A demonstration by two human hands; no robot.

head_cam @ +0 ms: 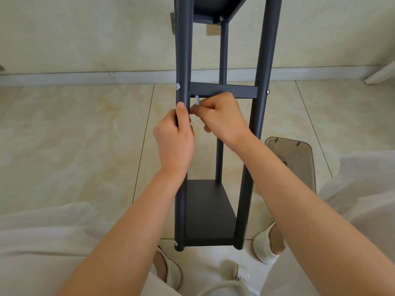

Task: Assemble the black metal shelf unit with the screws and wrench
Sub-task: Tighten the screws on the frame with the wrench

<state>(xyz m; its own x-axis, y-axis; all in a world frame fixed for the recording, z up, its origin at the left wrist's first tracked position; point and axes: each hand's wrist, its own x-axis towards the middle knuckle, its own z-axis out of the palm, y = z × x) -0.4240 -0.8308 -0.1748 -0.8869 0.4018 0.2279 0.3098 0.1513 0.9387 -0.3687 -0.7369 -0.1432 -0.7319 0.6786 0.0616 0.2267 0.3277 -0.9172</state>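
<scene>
The black metal shelf unit (208, 212) stands upright on the tiled floor in front of me, with a bottom shelf, a middle shelf (223, 90) seen edge-on and an upper shelf at the top of the view. My left hand (174, 139) grips the left front post (182, 60) just below the middle shelf. My right hand (221, 116) pinches a small silver wrench (197, 100), whose tip points up under the middle shelf's left end. Silver screw heads (177, 86) show on the outer sides of both front posts at that shelf's level.
A smoky translucent plastic bin (299, 159) sits on the floor right of the unit. My feet in pale slippers (265, 244) are beside the unit's base. A wall with a white skirting board (106, 76) runs behind, with a wall socket (213, 29).
</scene>
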